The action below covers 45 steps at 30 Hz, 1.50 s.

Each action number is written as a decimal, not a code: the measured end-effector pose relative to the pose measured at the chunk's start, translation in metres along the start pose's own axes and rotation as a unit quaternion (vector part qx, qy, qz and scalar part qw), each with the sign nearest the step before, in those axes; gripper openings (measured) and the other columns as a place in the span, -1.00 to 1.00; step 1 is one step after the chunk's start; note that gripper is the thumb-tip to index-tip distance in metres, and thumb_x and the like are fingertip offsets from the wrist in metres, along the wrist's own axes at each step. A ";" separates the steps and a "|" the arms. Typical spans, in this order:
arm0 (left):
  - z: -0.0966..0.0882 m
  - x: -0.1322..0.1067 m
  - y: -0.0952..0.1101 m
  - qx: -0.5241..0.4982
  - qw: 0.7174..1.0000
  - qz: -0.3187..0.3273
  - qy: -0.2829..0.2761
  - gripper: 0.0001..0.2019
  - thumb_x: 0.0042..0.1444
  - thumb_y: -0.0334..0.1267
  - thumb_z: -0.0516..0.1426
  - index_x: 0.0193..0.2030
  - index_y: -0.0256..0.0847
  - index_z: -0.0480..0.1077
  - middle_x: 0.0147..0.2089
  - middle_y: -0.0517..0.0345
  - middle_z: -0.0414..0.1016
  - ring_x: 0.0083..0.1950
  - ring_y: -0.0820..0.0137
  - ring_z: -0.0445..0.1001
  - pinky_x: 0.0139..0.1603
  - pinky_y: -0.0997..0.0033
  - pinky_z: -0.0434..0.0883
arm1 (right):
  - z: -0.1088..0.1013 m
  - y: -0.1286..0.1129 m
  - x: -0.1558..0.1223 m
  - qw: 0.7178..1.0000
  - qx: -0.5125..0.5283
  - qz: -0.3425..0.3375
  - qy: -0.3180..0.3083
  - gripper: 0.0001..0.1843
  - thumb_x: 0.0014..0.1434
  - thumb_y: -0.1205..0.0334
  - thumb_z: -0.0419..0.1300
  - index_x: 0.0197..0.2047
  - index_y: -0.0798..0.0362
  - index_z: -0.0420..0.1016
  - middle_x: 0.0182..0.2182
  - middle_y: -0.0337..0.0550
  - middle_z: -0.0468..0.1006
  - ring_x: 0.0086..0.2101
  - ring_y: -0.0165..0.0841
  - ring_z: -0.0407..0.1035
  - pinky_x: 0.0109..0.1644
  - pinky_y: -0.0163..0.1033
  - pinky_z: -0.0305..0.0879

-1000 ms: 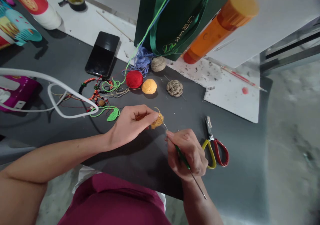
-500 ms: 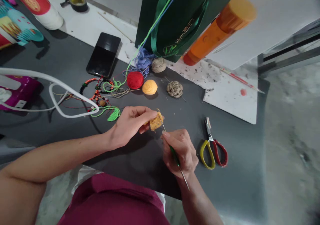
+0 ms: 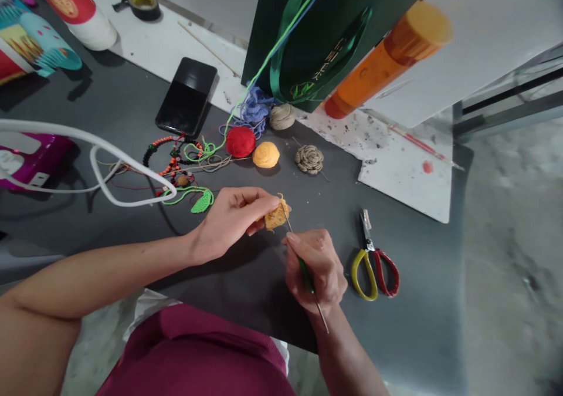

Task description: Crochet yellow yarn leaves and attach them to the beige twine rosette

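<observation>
Pinching a small yellow crochet piece [image 3: 275, 217] in the left hand [image 3: 233, 213], above the tabletop [image 3: 417, 325]; probably very light, soft and stretchy, with loops easy to snag, so better to take hold by the flat worked body, near its edge. Gripping a green-handled crochet hook [image 3: 305, 271] like a pen in the right hand [image 3: 319, 264], with the thin tip at the piece. Farther out, possible to see gold lettering [image 3: 329, 58] on the dark green bag [image 3: 314, 26], too unclear to read surely, and a round emblem on the red-and-white tube [image 3: 73, 3].

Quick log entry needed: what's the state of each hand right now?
Left hand: closed, holding the yellow yarn piece.
Right hand: closed, holding the green-handled metal tool.
</observation>
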<state>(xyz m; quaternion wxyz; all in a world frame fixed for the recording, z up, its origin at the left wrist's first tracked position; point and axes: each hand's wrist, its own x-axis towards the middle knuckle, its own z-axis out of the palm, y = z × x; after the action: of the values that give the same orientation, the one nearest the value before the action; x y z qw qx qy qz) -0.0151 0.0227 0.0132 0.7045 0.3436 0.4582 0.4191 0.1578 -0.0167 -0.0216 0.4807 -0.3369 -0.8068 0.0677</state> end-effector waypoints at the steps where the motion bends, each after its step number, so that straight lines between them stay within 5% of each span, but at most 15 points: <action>1: 0.000 0.000 -0.001 -0.005 1.000 -0.002 0.000 -0.72 0.08 -0.12 0.22 -0.55 -0.25 0.42 -0.59 0.27 0.28 -0.57 0.58 0.15 -0.57 0.50 0.08 | 0.000 0.000 0.000 1.000 0.002 0.000 -0.001 -0.50 0.17 0.65 0.20 0.15 0.16 0.45 -0.38 -0.15 0.56 -0.43 -0.35 0.44 -0.41 -0.19 0.40; 36: 0.000 -0.004 -0.006 -0.014 0.999 -0.007 -0.038 -0.68 0.14 -0.10 0.21 -0.54 -0.24 0.38 -0.58 0.28 0.25 -0.55 0.57 0.15 -0.52 0.44 0.05 | 0.002 0.006 0.001 1.000 0.015 -0.011 0.004 -0.50 0.27 0.55 0.15 0.24 0.06 0.41 -0.38 -0.17 0.59 -0.43 -0.36 0.47 -0.41 -0.22 0.44; 45: -0.001 0.000 -0.009 -0.140 0.986 -0.032 -0.090 -0.78 0.11 -0.22 0.28 -0.16 -0.29 0.63 -0.48 0.25 0.41 -0.52 0.58 0.21 -0.50 0.46 0.12 | 0.003 0.007 -0.014 0.996 0.066 0.048 0.027 -0.53 0.27 0.52 0.16 0.21 0.03 0.43 -0.40 -0.24 0.55 -0.41 -0.34 0.48 -0.36 -0.17 0.46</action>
<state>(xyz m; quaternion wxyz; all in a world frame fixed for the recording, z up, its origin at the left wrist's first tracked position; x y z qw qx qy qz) -0.0137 0.0188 0.0047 0.7970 0.2631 0.3407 0.4238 0.1626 -0.0190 -0.0362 0.5195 -0.3447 -0.7702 0.1344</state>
